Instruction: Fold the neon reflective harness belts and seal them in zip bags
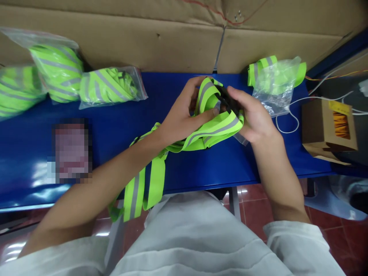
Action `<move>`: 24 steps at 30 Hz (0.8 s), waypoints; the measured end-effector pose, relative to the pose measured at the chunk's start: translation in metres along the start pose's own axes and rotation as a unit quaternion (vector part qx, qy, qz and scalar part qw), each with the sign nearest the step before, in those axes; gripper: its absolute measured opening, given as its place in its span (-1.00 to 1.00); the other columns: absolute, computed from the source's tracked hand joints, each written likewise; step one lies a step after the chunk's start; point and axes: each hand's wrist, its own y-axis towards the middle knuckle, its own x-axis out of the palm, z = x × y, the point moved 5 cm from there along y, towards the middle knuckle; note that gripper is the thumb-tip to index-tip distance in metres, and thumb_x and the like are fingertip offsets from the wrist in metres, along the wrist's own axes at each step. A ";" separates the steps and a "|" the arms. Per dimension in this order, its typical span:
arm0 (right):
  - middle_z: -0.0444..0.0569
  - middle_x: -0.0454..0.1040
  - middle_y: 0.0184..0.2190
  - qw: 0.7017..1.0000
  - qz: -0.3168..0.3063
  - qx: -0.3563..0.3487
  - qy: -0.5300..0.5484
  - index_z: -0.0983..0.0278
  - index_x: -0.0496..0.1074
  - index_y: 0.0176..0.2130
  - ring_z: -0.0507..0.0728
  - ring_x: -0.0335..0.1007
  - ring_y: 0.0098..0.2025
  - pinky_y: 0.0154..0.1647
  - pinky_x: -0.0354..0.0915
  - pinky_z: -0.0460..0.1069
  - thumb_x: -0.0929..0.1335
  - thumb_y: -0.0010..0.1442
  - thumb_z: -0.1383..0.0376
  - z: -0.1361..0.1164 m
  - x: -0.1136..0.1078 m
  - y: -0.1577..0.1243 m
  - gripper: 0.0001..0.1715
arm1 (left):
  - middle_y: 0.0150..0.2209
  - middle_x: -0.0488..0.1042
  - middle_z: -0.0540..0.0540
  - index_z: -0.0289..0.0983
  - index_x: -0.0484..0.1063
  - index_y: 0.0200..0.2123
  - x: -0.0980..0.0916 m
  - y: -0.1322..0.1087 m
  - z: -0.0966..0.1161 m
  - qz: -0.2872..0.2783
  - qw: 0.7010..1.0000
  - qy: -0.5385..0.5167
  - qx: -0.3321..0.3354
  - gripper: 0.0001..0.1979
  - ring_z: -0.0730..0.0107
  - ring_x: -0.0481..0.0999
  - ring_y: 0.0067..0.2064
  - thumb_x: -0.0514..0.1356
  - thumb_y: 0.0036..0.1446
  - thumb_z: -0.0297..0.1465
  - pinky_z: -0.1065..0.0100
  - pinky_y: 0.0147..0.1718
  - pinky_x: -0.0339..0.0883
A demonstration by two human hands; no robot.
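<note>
Neon yellow-green webbing with a grey reflective stripe, a reflective strap (212, 132), is bunched in loops between both hands above the blue table. My left hand (186, 115) is closed on its left side, with the thumb pressed across the inner loop. My right hand (253, 115) grips the right end, where black parts of the strap show; its fingertips are hidden behind the bundle. A long tail of the strap hangs under my left forearm and over the table's front edge. A bit of clear plastic peeks out below my right hand.
Clear bags of coiled straps (107, 86) stand at the back left. More strap under a clear plastic bag (271, 86) lies at the back right, beside white cables and a cardboard box (327, 126). A blurred-out rectangular item (71, 149) lies on the blue table (115, 122). Cardboard (143, 42) lines the back.
</note>
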 end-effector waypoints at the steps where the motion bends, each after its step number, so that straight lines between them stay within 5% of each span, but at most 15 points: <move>1: -0.04 0.64 -0.22 1.000 -0.001 0.002 -0.005 0.16 0.53 -0.34 0.24 0.59 0.01 -0.05 0.57 0.11 0.50 0.24 0.06 0.000 0.001 -0.001 -0.75 | 0.16 0.50 -0.13 -0.10 0.34 0.22 0.000 0.000 0.000 -0.010 1.000 -0.001 0.002 -0.33 0.08 0.54 0.21 0.44 0.15 -0.03 0.15 0.15 0.50; 8: -0.11 0.49 -0.49 0.999 -0.003 0.049 0.000 0.14 0.51 -0.36 0.13 0.49 -0.35 -0.32 0.49 0.02 0.54 0.16 0.05 0.004 0.002 -0.002 -0.72 | 0.14 0.57 -0.10 -0.17 0.52 0.14 -0.010 -0.006 0.008 -0.051 0.995 -0.055 -0.064 -0.37 -0.10 0.48 0.32 0.32 0.21 0.15 0.00 0.32 0.38; 13: -0.20 0.37 -0.58 0.994 -0.030 0.101 0.021 0.19 0.45 -0.39 -0.01 0.22 -0.59 -0.58 0.26 -0.06 0.58 0.09 0.01 0.011 0.007 -0.001 -0.61 | -0.06 0.66 -0.08 -0.20 0.62 -0.02 -0.016 -0.009 0.013 -0.024 0.995 0.000 -0.095 -0.56 0.16 0.65 0.02 0.43 0.17 -0.04 0.26 0.02 0.51; 18: -0.15 0.45 -0.51 0.997 -0.005 0.049 -0.051 0.16 0.55 -0.32 0.03 0.32 -0.52 -0.51 0.34 -0.03 0.52 0.22 -0.04 0.017 0.005 0.001 -0.65 | -0.40 0.61 -0.01 -0.22 0.61 -0.26 -0.021 -0.012 0.011 0.025 0.992 0.085 -0.088 -0.78 0.36 0.57 -0.35 0.34 0.29 -0.18 0.38 -0.37 0.34; 24: -0.18 0.59 -0.26 0.987 -0.024 -0.013 -0.155 0.12 0.62 -0.13 0.02 0.50 -0.31 -0.31 0.41 -0.09 0.56 0.21 0.01 0.015 0.007 -0.003 -0.68 | -0.41 0.62 -0.01 -0.23 0.61 -0.25 -0.020 -0.010 -0.002 0.027 0.990 0.050 -0.127 -0.83 0.41 0.56 -0.41 0.33 0.27 -0.25 0.43 -0.44 0.33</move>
